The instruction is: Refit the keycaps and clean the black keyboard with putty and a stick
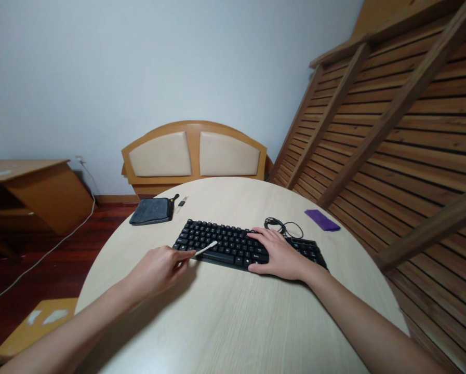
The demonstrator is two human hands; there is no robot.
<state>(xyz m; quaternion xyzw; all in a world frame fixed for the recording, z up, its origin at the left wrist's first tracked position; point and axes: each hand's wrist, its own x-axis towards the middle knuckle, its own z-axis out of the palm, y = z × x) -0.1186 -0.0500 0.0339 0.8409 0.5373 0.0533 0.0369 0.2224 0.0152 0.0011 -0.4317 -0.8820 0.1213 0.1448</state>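
Note:
My left hand [165, 266] pinches a thin white cotton swab [207, 248], its tip over the lower keys of a black keyboard [217, 241]. Spread across the keyboard's right part is my right hand [281, 254]. Its fingers are stretched over the keys toward the back edge, and its thumb lies near the front edge. Some keys are hidden under that hand; the number pad shows to its right. A thin black cable [283, 226] lies loosely coiled behind the keyboard.
A round pale wooden table [233, 322] carries everything. A dark grey pouch [151, 210] and a small black item [182, 203] lie at the back left, a folded purple cloth [321, 219] at the back right. Beyond are a headboard [194, 124] and a leaning slatted wooden frame [396, 119].

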